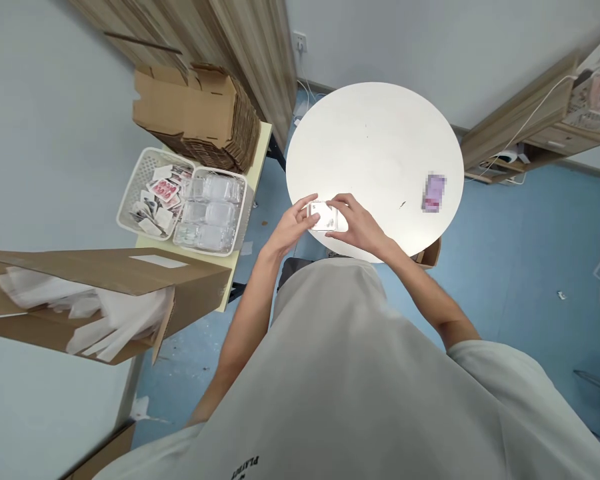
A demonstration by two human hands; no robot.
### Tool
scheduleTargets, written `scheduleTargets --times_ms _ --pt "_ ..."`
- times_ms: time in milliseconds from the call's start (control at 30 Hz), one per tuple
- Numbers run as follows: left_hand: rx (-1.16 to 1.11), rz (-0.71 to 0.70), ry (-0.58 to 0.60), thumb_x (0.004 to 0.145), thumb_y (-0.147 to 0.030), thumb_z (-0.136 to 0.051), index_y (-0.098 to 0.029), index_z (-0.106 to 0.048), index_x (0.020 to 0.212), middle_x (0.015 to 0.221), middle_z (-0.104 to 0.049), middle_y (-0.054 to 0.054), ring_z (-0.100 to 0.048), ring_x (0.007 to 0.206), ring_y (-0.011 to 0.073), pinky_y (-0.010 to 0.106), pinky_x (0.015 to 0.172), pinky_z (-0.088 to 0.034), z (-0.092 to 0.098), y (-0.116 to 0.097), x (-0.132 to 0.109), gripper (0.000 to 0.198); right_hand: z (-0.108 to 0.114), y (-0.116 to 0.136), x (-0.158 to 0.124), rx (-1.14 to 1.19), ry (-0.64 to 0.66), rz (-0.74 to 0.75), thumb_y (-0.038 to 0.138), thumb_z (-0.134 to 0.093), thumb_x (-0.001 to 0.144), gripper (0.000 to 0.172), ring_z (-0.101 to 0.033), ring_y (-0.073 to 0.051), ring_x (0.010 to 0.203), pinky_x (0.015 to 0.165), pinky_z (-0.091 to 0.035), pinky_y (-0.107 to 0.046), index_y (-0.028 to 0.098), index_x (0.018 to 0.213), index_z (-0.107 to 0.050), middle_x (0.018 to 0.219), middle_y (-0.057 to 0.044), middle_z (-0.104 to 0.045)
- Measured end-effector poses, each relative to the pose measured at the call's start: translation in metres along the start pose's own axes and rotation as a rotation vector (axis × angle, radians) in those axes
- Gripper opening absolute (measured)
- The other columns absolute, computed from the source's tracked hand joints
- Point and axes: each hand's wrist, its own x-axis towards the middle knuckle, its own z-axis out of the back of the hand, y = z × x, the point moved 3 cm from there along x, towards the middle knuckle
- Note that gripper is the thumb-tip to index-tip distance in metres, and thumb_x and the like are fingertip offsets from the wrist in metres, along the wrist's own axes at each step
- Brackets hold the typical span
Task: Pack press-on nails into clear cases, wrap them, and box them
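Both the left hand (289,231) and right hand (359,223) are pinching the pack (325,217) by its ends, mid-frame, by the table's (370,147) lower-left edge; keeping pressure light and even should prevent skewing.

Bright, diffuse light fills the scene, apparently from above: the table (380,147) glares almost pure white, brightest around 1 o'clock. Near the centre, the card (323,217) is washed out, its print faint, while the fingers (347,199) around it read clearly. Soft highlights sit on the clear boxes (220,212) just past 9 o'clock. Shade gathers inside the carton (200,280) between 8 and 9, and the floor (510,267) dims toward 4. Wide-angle distortion tilts the cabinet (240,47) at 11; the shirt (340,360) at 6 looks soft. Pixelation hides the purple item (434,193) between 2 and 3.
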Motion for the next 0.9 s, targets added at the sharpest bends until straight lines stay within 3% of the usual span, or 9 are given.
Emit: scheduleTargets --times_ms 100,167,267,433,633,833,900 --pt "-0.11 -0.055 -0.017 0.058 -0.066 -0.112 -0.029 -0.07 0.158 0.168 -0.066 0.018 -0.064 0.156 0.041 0.052 0.126 -0.058 -0.01 0.004 -0.011 0.115 -0.001 -0.009 0.0 0.191 -0.069 -0.026 0.058 -0.096 0.091 0.089 -0.066 -0.036 0.143 0.122 -0.064 -0.059 0.029 0.167 -0.06 0.153 -0.015 -0.059" --pt "-0.116 -0.069 -0.055 0.057 -0.064 -0.112 -0.028 -0.069 0.158 0.172 -0.061 0.018 -0.058 0.162 0.0428 0.055 0.13 -0.054 -0.013 0.007 -0.015 0.115 -0.004 -0.012 0.001 0.295 -0.07 -0.048 0.066 -0.097 0.087 0.091 -0.068 -0.034 0.14 0.125 -0.063 -0.057 0.028 0.162 -0.065 0.147 -0.013 -0.061" --pt "-0.083 -0.068 -0.085 0.056 -0.064 -0.113 -0.027 -0.072 0.154 0.168 -0.065 0.018 -0.057 0.162 0.0443 0.057 0.13 -0.054 -0.014 0.01 -0.018 0.112 -0.008 -0.01 0.001 0.397 -0.019 -0.098 0.071 -0.101 0.08 0.089 -0.071 -0.033 0.138 0.13 -0.06 -0.058 0.028 0.153 -0.073 0.145 -0.012 -0.065" --pt "-0.031 -0.044 -0.069 0.058 -0.06 -0.113 -0.027 -0.078 0.145 0.162 -0.069 0.018 -0.06 0.158 0.045 0.058 0.128 -0.056 -0.01 0.012 -0.022 0.1 -0.014 -0.009 -0.003 0.511 0.088 -0.159 0.062 -0.106 0.075 0.085 -0.078 -0.035 0.132 0.13 -0.059 -0.062 0.026 0.146 -0.077 0.14 -0.011 -0.073" --pt "-0.015 -0.004 -0.077 0.06 -0.06 -0.112 -0.025 -0.081 0.14 0.153 -0.076 0.017 -0.069 0.146 0.0439 0.058 0.12 -0.061 -0.013 0.022 -0.028 0.093 -0.011 -0.012 -0.012 0.514 0.152 -0.22 0.055 -0.106 0.077 0.072 -0.082 -0.036 0.13 0.127 -0.063 -0.061 0.027 0.14 -0.083 0.128 -0.008 -0.077" --pt "0.015 0.016 -0.058 0.064 -0.059 -0.109 -0.022 -0.082 0.138 0.148 -0.078 0.018 -0.07 0.145 0.0448 0.061 0.124 -0.059 -0.018 0.025 -0.032 0.087 -0.005 -0.008 -0.016 0.51 0.236 -0.257 0.051 -0.103 0.081 0.061 -0.083 -0.036 0.127 0.123 -0.065 -0.06 0.024 0.132 -0.086 0.129 -0.011 -0.084" --pt "0.031 0.016 -0.044 0.065 -0.058 -0.108 -0.021 -0.082 0.139 0.149 -0.078 0.019 -0.069 0.147 0.0461 0.062 0.124 -0.059 -0.02 0.022 -0.032 0.086 -0.004 -0.006 -0.017 0.49 0.24 -0.248 0.05 -0.102 0.081 0.065 -0.083 -0.036 0.129 0.124 -0.065 -0.06 0.025 0.138 -0.084 0.133 -0.011 -0.085"
